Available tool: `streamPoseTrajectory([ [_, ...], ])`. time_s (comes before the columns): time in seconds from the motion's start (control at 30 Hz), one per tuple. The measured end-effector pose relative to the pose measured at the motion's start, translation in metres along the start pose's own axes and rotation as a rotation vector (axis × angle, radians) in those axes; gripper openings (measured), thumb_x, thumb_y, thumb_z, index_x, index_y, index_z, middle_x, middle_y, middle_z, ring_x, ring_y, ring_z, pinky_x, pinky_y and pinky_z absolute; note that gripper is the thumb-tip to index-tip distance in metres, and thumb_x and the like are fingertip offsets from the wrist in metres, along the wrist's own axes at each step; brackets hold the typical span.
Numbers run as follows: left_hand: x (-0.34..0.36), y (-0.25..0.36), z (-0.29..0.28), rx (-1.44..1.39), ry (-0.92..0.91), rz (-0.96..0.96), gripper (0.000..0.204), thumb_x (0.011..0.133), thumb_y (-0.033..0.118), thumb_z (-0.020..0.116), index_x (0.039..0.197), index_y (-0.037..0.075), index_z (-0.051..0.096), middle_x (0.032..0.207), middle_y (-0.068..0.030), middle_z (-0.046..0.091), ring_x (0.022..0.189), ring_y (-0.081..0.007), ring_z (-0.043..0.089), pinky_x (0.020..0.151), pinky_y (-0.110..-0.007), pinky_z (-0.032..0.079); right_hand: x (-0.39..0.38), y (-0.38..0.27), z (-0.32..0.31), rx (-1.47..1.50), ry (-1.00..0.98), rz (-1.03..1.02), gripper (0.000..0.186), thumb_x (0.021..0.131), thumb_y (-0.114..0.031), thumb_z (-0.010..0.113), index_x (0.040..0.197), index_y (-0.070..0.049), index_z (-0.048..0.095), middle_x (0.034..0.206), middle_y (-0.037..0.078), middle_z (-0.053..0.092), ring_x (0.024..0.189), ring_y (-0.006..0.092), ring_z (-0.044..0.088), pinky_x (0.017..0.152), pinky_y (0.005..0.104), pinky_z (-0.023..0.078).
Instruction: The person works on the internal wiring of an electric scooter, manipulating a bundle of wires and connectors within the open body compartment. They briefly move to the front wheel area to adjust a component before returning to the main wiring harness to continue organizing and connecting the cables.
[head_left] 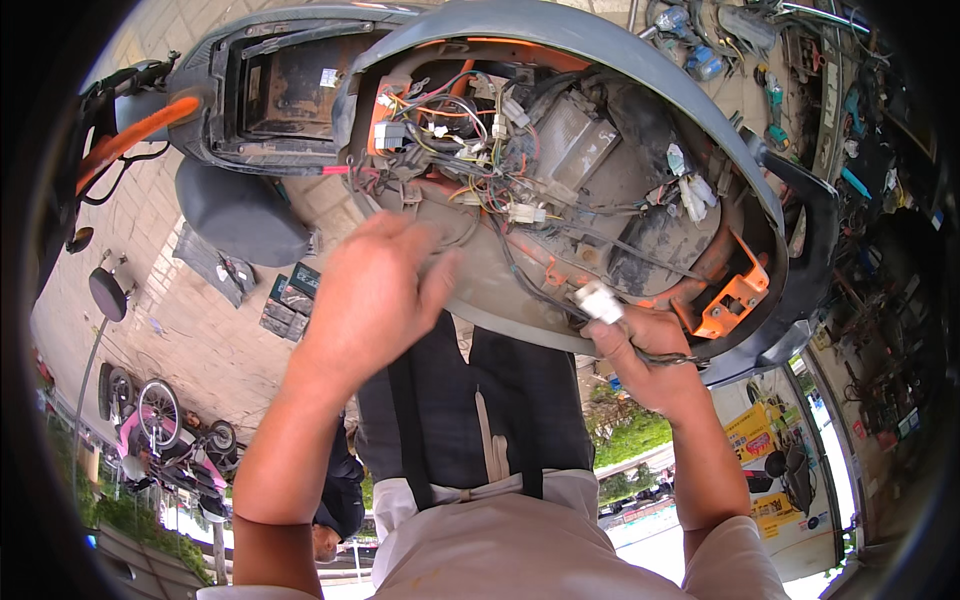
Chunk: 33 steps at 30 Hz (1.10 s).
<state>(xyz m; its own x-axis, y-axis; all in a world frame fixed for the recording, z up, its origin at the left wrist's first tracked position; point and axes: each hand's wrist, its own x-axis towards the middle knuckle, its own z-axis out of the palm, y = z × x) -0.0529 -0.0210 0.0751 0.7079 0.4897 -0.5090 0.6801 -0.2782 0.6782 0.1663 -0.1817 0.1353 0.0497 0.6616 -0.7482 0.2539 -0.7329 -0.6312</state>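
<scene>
My right hand (655,362) is closed on a white plug connector (598,302), held between thumb and fingers, with dark wires running from it across the palm. It is at the near rim of an opened scooter body (640,68). My left hand (375,280) is over the near left rim, its fingers smeared by motion. Beyond it lies a tangled wiring harness (470,150) with several pale connectors. A finned grey box (578,145) sits among the wires. An orange metal bracket (728,305) is just right of my right hand.
At left lie the black scooter seat (240,215) and a stack of dark boxes (290,300) on the paving. The open seat compartment (290,90) is at the upper left. Power tools (690,45) lie at the upper right. A person (342,490) and a pink bike (170,440) show beyond.
</scene>
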Motion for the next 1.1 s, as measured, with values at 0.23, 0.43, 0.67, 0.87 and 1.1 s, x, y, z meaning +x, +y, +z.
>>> streamPoseTrajectory([
  [0.23,0.049,-0.014,0.017,0.154,-0.619,0.093,0.032,0.082,0.017,0.062,0.107,-0.002,0.061,0.106,-0.0193,0.062,0.103,-0.0376,0.058,0.087,-0.045,0.047,0.005,0.006,-0.007,0.017,0.11,-0.105,0.023,0.092,-0.019,0.063,0.081,0.001,0.062,0.066,0.013,0.056,0.058,0.027,0.055,0.056,0.0355,0.043],
  [0.43,0.048,-0.009,0.074,0.193,-0.734,0.221,0.05,0.085,0.015,0.055,0.133,0.004,0.05,0.138,-0.0176,0.048,0.124,-0.0334,0.049,0.101,-0.041,0.043,0.0,0.0,-0.01,0.008,-0.002,-0.007,0.028,0.093,-0.023,0.062,0.078,0.001,0.058,0.063,0.014,0.055,0.056,0.0285,0.054,0.055,0.0355,0.042],
  [0.67,0.057,-0.008,0.08,0.236,-0.818,0.271,0.051,0.083,0.012,0.054,0.134,0.008,0.051,0.134,-0.0166,0.052,0.12,-0.0333,0.052,0.098,-0.043,0.045,-0.012,0.004,-0.005,0.024,-0.029,0.026,0.032,0.094,-0.022,0.06,0.073,0.002,0.054,0.06,0.014,0.057,0.052,0.0252,0.059,0.051,0.0335,0.044],
  [0.87,0.074,-0.002,0.081,0.276,-0.86,0.241,0.034,0.083,0.012,0.056,0.116,0.009,0.063,0.112,-0.0153,0.064,0.102,-0.0344,0.063,0.085,-0.045,0.051,-0.006,0.003,-0.007,0.15,0.029,0.043,0.035,0.098,-0.023,0.056,0.072,0.0,0.053,0.065,0.009,0.062,0.055,0.0184,0.061,0.054,0.0319,0.048],
  [1.1,0.061,-0.033,0.089,0.246,-0.452,0.672,0.037,0.083,0.039,0.063,0.102,0.008,0.066,0.101,-0.0139,0.066,0.094,-0.0347,0.063,0.082,-0.044,0.05,0.028,0.001,0.015,0.77,0.213,-0.224,0.048,0.105,-0.037,0.033,0.066,-0.009,0.038,0.056,0.001,0.035,0.054,0.0132,0.038,0.071,0.0362,0.044],
])
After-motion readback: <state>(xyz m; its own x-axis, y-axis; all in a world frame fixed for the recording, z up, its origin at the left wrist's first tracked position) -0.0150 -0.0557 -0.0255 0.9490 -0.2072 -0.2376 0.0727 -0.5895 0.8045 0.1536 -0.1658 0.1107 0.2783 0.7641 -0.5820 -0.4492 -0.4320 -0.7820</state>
